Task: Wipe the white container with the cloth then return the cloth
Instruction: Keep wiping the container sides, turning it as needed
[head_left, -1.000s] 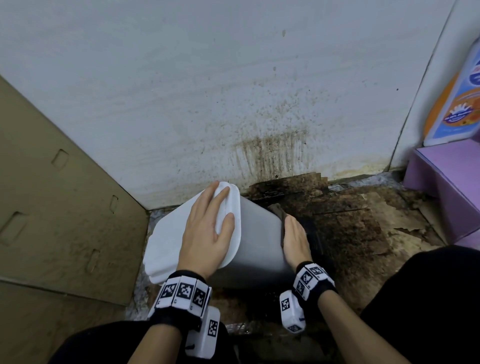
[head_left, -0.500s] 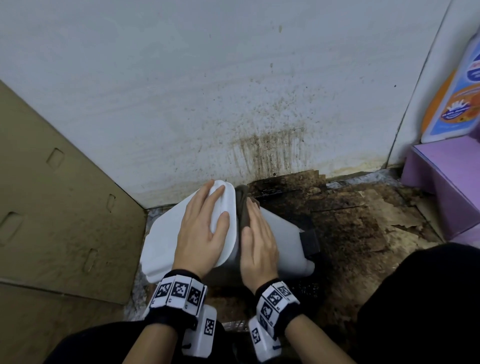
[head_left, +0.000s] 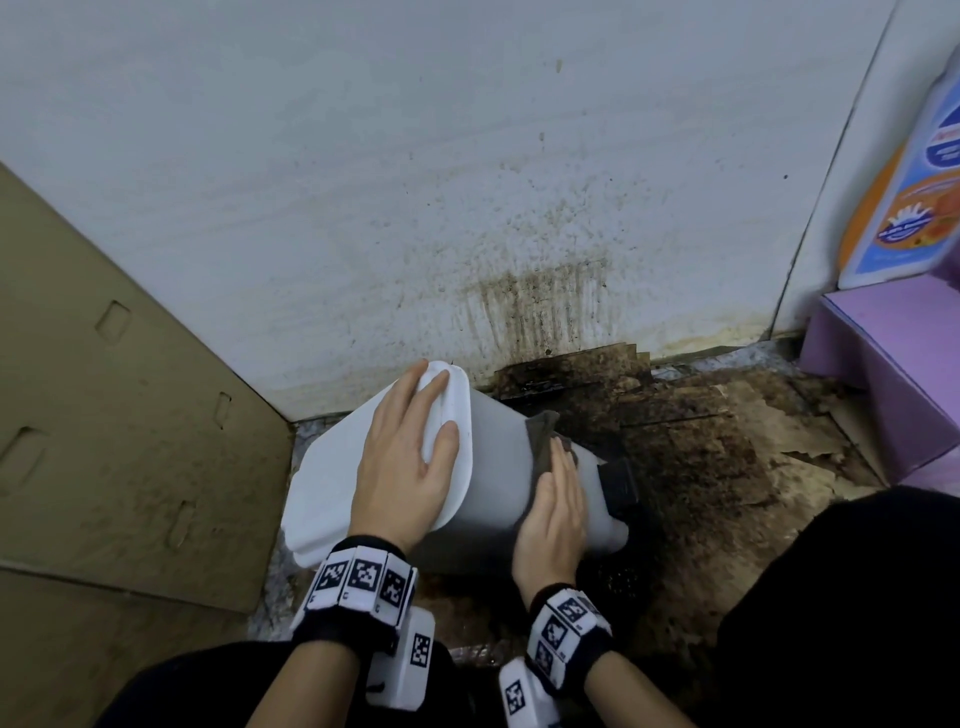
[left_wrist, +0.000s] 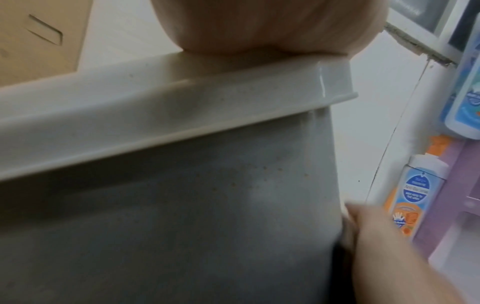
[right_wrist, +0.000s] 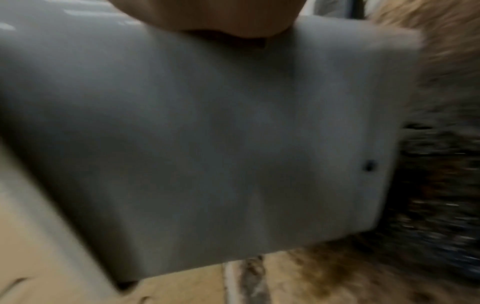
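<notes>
Hands: left hand (head_left: 402, 457) lies flat with fingers spread on the white container (head_left: 498, 467) lid; right hand (head_left: 553, 512), fingers straight, presses a dark cloth (head_left: 543, 439) against the container's side.
Container: tipped on its side on the stained floor (head_left: 691, 452), lid end toward the cardboard (head_left: 119, 415), near the wall (head_left: 415, 182).
Head view only: cloth, both hands whole.
Left wrist view only: brown specks (left_wrist: 259, 174) below the lid's rim; soap bottles (left_wrist: 413, 195) at right.
Right wrist view only: small dark spot (right_wrist: 369, 165) on the grey-white side, blurred.

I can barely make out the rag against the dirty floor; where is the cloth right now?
In the head view, the dark cloth lies under the right hand, pressed flat on the white container, right of the left hand.
</notes>
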